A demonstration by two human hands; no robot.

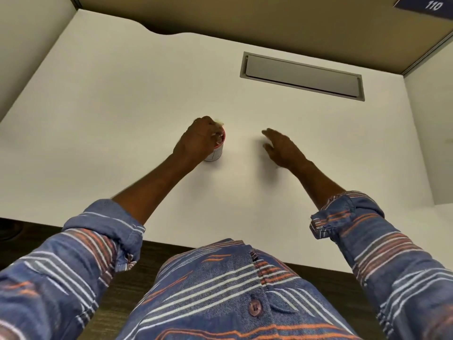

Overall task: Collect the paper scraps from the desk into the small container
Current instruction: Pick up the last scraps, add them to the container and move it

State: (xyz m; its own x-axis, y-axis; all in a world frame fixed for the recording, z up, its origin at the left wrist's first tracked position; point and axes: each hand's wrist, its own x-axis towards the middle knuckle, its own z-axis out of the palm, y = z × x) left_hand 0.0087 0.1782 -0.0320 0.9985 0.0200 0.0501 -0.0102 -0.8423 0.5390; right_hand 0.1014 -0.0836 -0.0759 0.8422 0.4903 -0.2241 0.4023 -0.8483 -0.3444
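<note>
A small white cup with a red rim, the container [217, 153], stands near the middle of the white desk [122, 94]. My left hand [198, 139] sits over its mouth with curled fingers, pinching pale paper scraps [219, 136] that poke out above the rim. My right hand [280, 147] hovers low over the desk to the right of the container, fingers straight and spread, blurred, holding nothing. No loose scraps show on the desk surface.
A grey recessed cable hatch [302, 76] lies at the back right of the desk. Beige partition walls [269, 20] enclose the back and sides. The desk's front edge [171, 244] runs just ahead of my body.
</note>
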